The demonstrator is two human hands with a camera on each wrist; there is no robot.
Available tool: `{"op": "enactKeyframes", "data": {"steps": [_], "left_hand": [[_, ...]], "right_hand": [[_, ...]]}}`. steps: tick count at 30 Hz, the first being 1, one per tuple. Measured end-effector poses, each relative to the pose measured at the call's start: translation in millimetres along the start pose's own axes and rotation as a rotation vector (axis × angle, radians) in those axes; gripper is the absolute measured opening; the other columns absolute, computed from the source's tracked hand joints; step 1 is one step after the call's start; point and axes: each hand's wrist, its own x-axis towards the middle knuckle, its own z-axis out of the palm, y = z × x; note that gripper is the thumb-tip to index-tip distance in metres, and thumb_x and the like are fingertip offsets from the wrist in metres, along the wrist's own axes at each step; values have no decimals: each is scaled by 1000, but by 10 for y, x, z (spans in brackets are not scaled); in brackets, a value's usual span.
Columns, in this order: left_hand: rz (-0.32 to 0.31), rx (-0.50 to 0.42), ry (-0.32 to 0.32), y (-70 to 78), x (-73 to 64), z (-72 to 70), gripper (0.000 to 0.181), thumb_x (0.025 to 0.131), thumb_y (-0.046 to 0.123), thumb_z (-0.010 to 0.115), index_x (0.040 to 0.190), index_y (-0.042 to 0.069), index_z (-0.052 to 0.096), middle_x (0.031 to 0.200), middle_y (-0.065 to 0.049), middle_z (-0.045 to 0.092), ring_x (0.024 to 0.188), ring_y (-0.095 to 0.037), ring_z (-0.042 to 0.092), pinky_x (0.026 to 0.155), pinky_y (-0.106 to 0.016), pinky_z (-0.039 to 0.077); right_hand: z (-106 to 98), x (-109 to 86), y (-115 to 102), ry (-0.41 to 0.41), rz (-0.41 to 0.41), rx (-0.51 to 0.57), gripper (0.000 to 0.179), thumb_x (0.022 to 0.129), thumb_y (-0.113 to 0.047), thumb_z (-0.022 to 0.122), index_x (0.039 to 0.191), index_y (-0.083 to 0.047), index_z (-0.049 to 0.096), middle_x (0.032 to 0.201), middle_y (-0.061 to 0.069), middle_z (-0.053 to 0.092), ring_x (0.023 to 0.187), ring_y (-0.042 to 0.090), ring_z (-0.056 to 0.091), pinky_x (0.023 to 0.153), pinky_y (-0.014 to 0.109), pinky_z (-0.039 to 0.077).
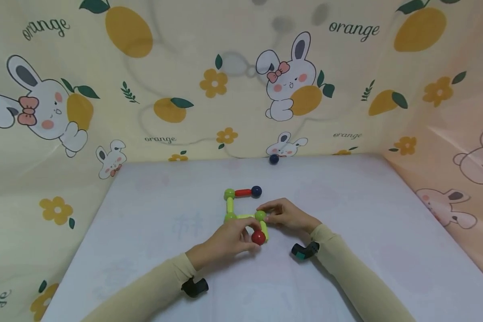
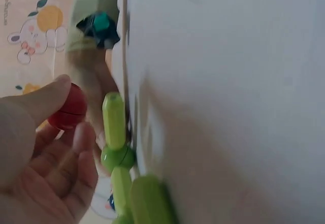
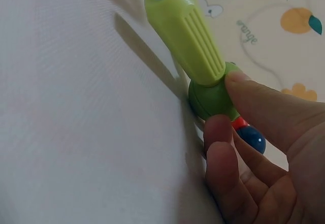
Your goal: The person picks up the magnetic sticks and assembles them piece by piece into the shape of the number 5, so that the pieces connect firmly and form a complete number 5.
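Observation:
My left hand [image 1: 227,237] pinches a red ball [image 1: 258,237] between thumb and fingers. My right hand [image 1: 287,215] pinches a green ball [image 1: 260,215], part of a chain of rods and balls on the table. From that ball a light green rod [image 3: 190,38] sticks out, its free end showing a grey round tip. In the left wrist view the red ball [image 2: 69,109] is apart from the rod [image 2: 114,120]. The chain continues through another green rod [image 1: 230,205], a green ball [image 1: 229,193] and a red rod [image 1: 243,192] to a dark blue ball [image 1: 256,191].
A loose dark blue ball [image 1: 273,159] lies at the back edge of the white table [image 1: 145,250]. Behind stands a patterned cloth [image 1: 241,89] with rabbits and oranges. Each wrist wears a small black camera [image 1: 306,251].

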Motion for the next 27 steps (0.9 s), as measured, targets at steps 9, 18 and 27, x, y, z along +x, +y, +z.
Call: {"op": "enactKeyframes", "data": {"steps": [9,18,27], "left_hand": [[-116,104,-128,12,-65,190,38,91,30,76,125,24,61,101,12,67,79,0,55,69,-19,47],[-127,236,-161,77,-22,286,42,98,36,65,136,25,51,129,2,66,112,-7,61,91,-28,53],[-125,254,-169,116,1,298,40,101,34,61,137,27,48,130,3,65,111,-6,61,93,-30,53]], "right_hand": [[5,-19,-55,8,-5,-19,41,96,-13,67,135,-2,62,125,19,64,61,8,50,59,19,44],[1,-17,-48,11,4,-10,40,97,-15,68,135,-2,62,118,16,66,62,10,51,59,20,45],[-7,-5,3,0,7,-1,41,96,-16,68,135,-5,63,100,3,67,62,8,51,58,19,44]]}}
